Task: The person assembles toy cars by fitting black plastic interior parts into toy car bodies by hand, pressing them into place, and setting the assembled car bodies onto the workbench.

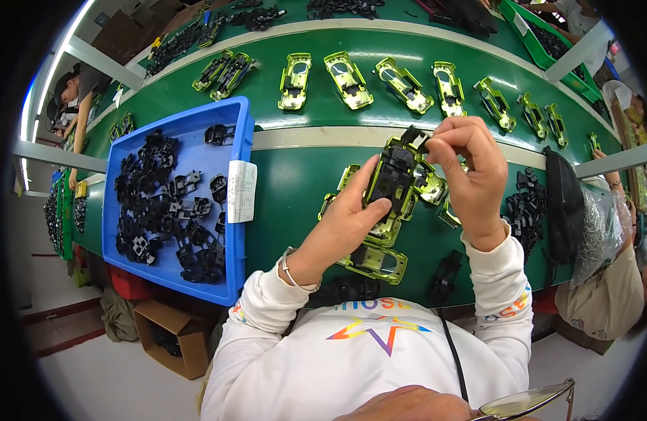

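Observation:
My left hand (341, 224) is closed round a toy car body (394, 172), its yellow-green shell lined with black parts. The thumb lies along the near part of the car's black side. At the far end, my right hand (476, 172) pinches a small black plastic part (413, 135) against the car; whether it is seated there I cannot tell. Beneath my hands lie several more green car shells (379, 263), partly hidden. A loose black part (446, 274) rests beside my right forearm.
To the left stands a blue bin (242, 133) of black parts, a paper label on its rim. Green car bodies (295, 81) are spaced along the green belt (267, 45) beyond. Black parts (525, 203) and a black pouch (563, 203) lie at right. Other people work at both sides.

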Available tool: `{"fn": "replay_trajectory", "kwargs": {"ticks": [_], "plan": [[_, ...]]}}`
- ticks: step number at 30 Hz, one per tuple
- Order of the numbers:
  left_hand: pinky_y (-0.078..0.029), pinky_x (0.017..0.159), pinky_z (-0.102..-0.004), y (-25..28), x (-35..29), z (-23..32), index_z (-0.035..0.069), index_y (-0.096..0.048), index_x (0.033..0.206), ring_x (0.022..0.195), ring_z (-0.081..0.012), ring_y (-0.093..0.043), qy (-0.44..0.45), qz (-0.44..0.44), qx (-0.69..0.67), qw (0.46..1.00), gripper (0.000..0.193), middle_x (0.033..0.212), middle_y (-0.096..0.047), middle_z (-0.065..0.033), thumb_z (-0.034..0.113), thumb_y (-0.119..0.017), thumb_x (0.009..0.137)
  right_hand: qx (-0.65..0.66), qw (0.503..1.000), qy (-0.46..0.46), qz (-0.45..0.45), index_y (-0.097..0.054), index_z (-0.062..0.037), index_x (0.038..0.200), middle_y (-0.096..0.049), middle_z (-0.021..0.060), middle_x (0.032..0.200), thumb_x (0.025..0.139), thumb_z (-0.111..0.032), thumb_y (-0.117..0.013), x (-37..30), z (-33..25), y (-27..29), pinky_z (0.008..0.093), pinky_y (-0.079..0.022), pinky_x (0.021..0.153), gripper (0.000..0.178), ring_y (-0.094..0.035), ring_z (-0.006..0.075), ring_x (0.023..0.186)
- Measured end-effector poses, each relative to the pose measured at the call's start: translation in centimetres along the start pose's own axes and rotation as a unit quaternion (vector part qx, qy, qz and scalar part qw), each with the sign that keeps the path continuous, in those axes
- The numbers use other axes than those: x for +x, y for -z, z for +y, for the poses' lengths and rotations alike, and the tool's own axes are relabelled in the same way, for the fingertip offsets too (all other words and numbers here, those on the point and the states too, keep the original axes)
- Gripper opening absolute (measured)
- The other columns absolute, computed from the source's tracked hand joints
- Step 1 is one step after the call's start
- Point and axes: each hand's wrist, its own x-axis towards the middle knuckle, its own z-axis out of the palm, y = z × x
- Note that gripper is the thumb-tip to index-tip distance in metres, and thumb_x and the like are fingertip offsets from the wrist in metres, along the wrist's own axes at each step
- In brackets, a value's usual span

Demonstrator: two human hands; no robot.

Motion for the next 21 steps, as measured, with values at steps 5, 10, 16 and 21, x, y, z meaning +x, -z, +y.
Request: {"fn": "replay_trajectory", "kwargs": {"ticks": [5, 10, 16, 21], "plan": [[-0.045, 0.101, -0.0289, -0.5, 0.2, 1.4, -0.003, -0.023, 0.155, 0.118, -0.0155, -0.053, 0.011, 0.035, -0.087, 0.996, 0.066, 0.134, -0.052, -0.0114, 0.003, -0.054, 0.097, -0.104, 0.975, 0.177, -0.079, -0.062, -0.0049, 0.086, -0.07, 0.0076, 0.095, 0.078, -0.005, -0.08, -1.4, 0.3, -0.8, 0.0319, -0.051, 0.064, 0.019, -0.067, 0.0241, 0.076], [-0.046, 0.099, -0.0285, -0.6, 0.1, 0.6, -0.003, -0.021, 0.155, 0.117, -0.0138, -0.054, -0.015, 0.042, -0.095, 0.994, 0.065, 0.134, -0.052, -0.0108, 0.002, -0.053, 0.098, -0.192, 0.944, 0.251, -0.091, -0.065, -0.0069, 0.088, -0.07, 0.0049, 0.096, 0.075, -0.008, -0.076, -2.1, 0.5, -1.1, 0.032, -0.05, 0.071, 0.017, -0.067, 0.021, 0.078], [-0.047, 0.098, -0.0289, -1.5, -0.1, 1.0, -0.003, -0.023, 0.153, 0.115, -0.0134, -0.055, -0.043, 0.065, -0.075, 0.994, 0.064, 0.133, -0.052, -0.011, 0.004, -0.055, 0.097, -0.215, 0.938, 0.248, -0.112, -0.069, -0.0056, 0.088, -0.07, 0.004, 0.097, 0.073, -0.006, -0.079, -2.5, 0.3, -1.1, 0.0327, -0.046, 0.073, 0.018, -0.065, 0.021, 0.081], [-0.046, 0.098, -0.0279, -1.3, -0.3, 0.9, -0.003, -0.024, 0.151, 0.112, -0.0123, -0.055, -0.03, 0.069, -0.162, 0.984, 0.059, 0.133, -0.05, -0.0105, 0.007, -0.052, 0.1, -0.225, 0.95, 0.183, -0.113, -0.074, -0.0082, 0.094, -0.069, 0.0034, 0.101, 0.073, -0.006, -0.079, -2.5, -0.7, -1.0, 0.0351, -0.045, 0.077, 0.022, -0.063, 0.0228, 0.09]]}}
